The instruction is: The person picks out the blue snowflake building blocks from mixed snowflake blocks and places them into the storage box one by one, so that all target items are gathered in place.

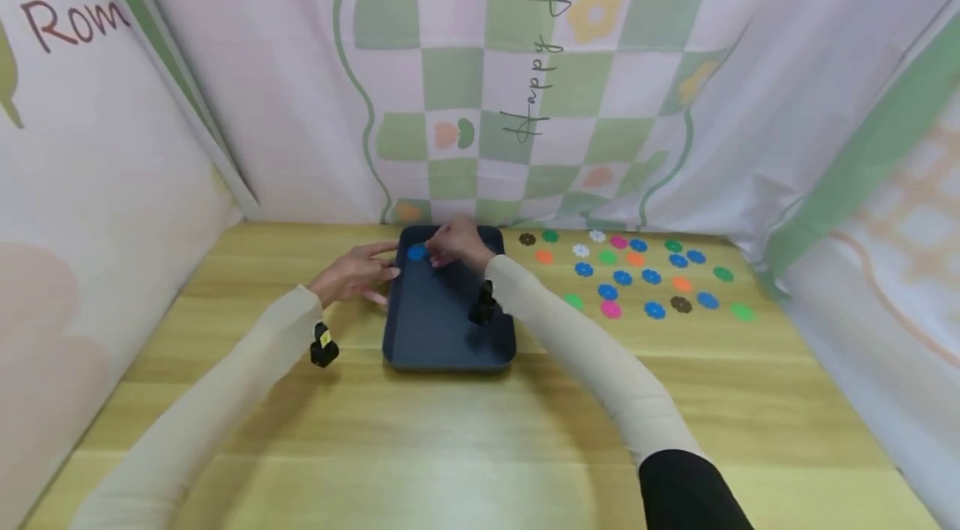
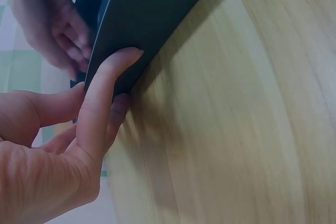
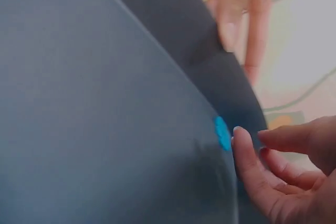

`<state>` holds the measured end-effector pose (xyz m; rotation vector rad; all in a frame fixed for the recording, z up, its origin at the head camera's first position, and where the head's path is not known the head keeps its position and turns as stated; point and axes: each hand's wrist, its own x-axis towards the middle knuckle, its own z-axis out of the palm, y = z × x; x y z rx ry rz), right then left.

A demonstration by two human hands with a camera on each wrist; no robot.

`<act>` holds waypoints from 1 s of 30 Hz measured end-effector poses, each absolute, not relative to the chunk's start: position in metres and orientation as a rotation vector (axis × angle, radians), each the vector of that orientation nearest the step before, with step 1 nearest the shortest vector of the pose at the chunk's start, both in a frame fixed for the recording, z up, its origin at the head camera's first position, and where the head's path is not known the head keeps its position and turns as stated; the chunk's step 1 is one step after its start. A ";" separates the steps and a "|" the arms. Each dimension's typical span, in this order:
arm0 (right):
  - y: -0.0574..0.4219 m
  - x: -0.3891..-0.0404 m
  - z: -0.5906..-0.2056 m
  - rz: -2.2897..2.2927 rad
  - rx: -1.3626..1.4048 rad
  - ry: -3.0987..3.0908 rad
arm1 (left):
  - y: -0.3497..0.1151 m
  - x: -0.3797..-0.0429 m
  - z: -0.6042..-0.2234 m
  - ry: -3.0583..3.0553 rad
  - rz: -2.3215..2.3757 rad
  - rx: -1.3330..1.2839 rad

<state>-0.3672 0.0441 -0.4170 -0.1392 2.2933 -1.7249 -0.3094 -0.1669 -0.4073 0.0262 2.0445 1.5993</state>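
Observation:
A dark rectangular tray [image 1: 438, 322] lies on the wooden table, with a blue flower-shaped piece [image 1: 416, 252] in its far left corner. My left hand [image 1: 354, 273] holds the tray's left side; in the left wrist view one fingertip presses the outer wall while another digit meets the rim. Over the far end of the tray is my right hand [image 1: 461, 245], its fingertips just beside the blue piece. The right wrist view has a gap between thumb and forefinger, and the blue piece [image 3: 222, 134] rests at the foot of the tray wall.
To the right of the tray, several flower-shaped pieces [image 1: 622, 277] in blue, green, orange, pink, brown and white lie scattered on the table [image 1: 465, 447]. A checked curtain [image 1: 525, 97] hangs right behind the tray, and fabric walls stand at both sides.

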 end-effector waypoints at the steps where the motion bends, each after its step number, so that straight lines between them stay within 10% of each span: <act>1: 0.048 -0.367 -0.413 -1.723 -0.168 2.284 | -0.168 -0.310 -0.406 2.047 1.597 0.023; 30: 0.192 -0.345 -0.400 -1.663 -0.450 2.413 | -0.169 -0.311 -0.409 2.072 1.588 0.048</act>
